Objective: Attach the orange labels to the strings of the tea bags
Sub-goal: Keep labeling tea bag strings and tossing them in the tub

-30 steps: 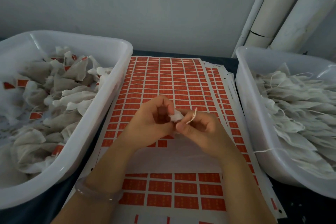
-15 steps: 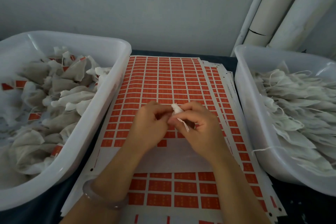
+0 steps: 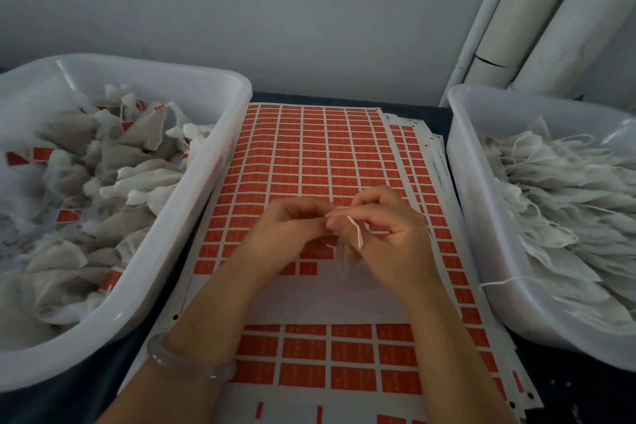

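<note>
Over the label sheet [image 3: 309,155], left hand [image 3: 292,234] and right hand [image 3: 392,241] both pinch the string [image 3: 356,234]; the tea bag [image 3: 344,260] apparently dangles, blurred, below. Keep it taut and centred before sticking.

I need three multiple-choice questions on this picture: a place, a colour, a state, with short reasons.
1. Relative to the sheet, the tub of labelled tea bags stands: A right; B left; C behind.
2. The labels on the sheet are: A green; B blue; C orange.
3. The left hand and right hand are: A resting flat; B pinching a white string; C holding scissors.
Key: B, orange tags lie among its bags; C, orange rectangles cover the sheet; B, the fingers meet on the string.
</note>
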